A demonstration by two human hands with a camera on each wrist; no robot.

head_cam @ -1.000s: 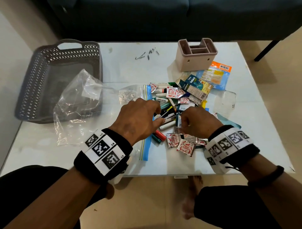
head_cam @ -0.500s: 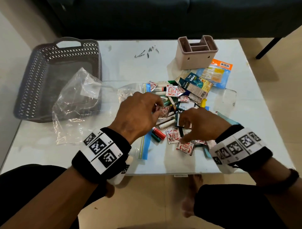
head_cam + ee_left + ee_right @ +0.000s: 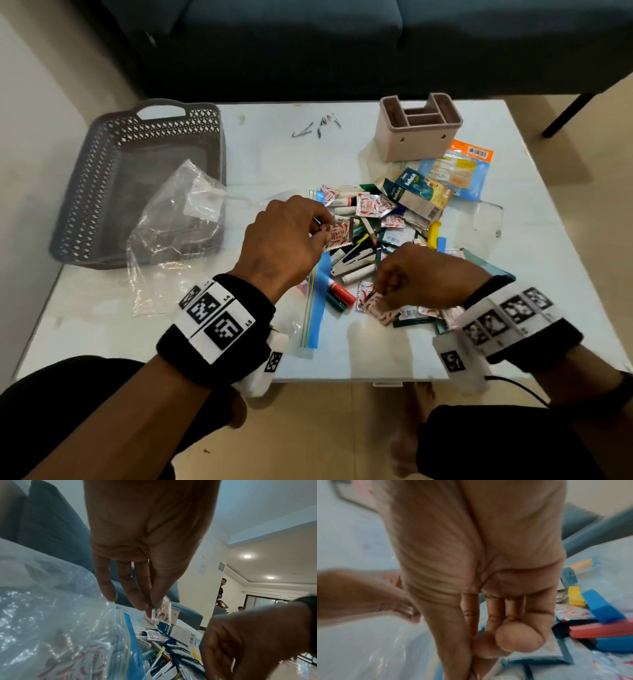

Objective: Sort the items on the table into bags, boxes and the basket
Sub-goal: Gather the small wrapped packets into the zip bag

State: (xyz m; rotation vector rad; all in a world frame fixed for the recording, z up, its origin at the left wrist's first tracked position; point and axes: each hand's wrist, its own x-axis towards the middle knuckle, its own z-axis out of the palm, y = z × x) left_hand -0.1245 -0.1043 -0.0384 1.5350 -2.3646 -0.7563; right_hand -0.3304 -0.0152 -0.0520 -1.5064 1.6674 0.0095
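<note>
A mixed pile (image 3: 376, 226) of sachets, pens, markers and small cartons lies mid-table. My left hand (image 3: 320, 229) pinches a red-and-white chilli flakes sachet (image 3: 337, 236) by its edge, lifted just above the pile's left side; the sachet (image 3: 162, 613) hangs from thumb and fingertips in the left wrist view. My right hand (image 3: 380, 294) is at the pile's near edge, thumb and fingers pinching another chilli sachet (image 3: 371, 305) that lies on the table. The right wrist view is blurred and shows the thumb (image 3: 518, 637) pressed to the fingers. A clear zip bag (image 3: 317, 308) with a blue strip lies under my left wrist.
A grey perforated basket (image 3: 102, 178) stands at the left, with a crumpled clear bag (image 3: 178, 233) draped over its near corner. A pink compartment box (image 3: 416, 128) stands at the back right, next to an orange-and-blue packet (image 3: 459, 171). Small dark clips (image 3: 317, 128) lie at the back.
My left hand has picked a chilli sachet out of the pile and raised it. My right hand has slid toward me and closed its fingers on a sachet at the pile's near edge.
</note>
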